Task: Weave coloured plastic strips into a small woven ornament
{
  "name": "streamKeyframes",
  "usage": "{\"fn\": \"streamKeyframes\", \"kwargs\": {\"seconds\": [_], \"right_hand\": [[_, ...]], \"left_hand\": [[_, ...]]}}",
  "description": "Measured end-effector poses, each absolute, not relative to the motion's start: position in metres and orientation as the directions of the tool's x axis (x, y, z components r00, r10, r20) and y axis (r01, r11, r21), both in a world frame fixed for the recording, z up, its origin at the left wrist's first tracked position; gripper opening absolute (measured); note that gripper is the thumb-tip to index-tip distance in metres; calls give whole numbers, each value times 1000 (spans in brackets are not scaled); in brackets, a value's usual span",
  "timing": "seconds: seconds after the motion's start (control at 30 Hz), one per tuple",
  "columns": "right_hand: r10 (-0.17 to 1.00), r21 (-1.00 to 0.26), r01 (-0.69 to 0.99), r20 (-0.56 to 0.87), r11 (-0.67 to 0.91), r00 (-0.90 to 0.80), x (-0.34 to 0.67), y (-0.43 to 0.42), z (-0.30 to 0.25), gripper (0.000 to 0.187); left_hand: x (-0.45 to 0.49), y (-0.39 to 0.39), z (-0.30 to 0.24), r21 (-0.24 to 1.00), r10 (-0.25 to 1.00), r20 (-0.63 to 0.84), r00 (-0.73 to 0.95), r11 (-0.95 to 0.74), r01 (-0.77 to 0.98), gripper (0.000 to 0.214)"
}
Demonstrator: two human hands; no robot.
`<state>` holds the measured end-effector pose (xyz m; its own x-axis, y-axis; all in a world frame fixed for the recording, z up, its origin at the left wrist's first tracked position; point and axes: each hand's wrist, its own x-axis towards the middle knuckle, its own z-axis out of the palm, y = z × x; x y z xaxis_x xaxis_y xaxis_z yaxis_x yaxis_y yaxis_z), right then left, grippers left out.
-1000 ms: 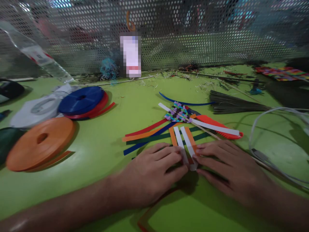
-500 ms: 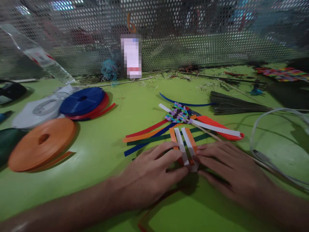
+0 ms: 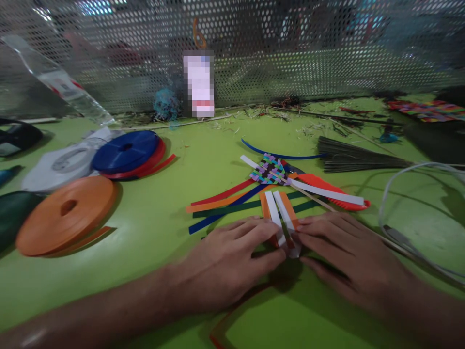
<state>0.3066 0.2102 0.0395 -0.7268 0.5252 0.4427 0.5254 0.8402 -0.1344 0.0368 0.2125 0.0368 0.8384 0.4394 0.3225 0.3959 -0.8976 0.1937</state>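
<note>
Several orange and white flat strips (image 3: 286, 208) stand side by side between my hands, folded near their lower ends. My left hand (image 3: 232, 259) pinches them from the left, thumb at the bottom fold and fingers curled over the side. From the right, my right hand (image 3: 345, 257) grips the orange and white edge between fingers and thumb. Part of the strips is hidden behind the fingers. Just beyond lie loose green strips (image 3: 227, 209), a blue strip (image 3: 207, 224) and a red strip (image 3: 221, 193). A small woven patterned piece (image 3: 268, 169) rests above them.
Orange (image 3: 69, 215) and blue (image 3: 127, 151) rolls of strip lie at the left, near a slanted plastic bottle (image 3: 61, 85). At right are an orange-handled tool (image 3: 327, 189), a dark bristle bundle (image 3: 352, 155) and a white cable (image 3: 385, 198). Perforated metal mesh (image 3: 254, 53) runs along the back.
My left fingers have shifted slightly right and lower along the strips, and the strips' upper ends lean a little more to the left. The view has moved slightly.
</note>
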Motion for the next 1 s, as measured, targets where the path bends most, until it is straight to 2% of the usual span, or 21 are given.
{"fn": "streamKeyframes", "kwargs": {"seconds": [0.3, 0.57, 1.0], "right_hand": [[562, -148, 559, 431, 816, -706, 308, 206, 32, 25], [483, -49, 510, 409, 859, -774, 313, 209, 37, 26], [490, -76, 508, 416, 858, -766, 312, 208, 38, 27]], "left_hand": [[34, 212, 32, 197, 410, 420, 810, -912, 360, 26], [33, 213, 31, 243, 412, 436, 800, -910, 336, 26], [33, 213, 30, 248, 416, 420, 807, -908, 339, 26]]}}
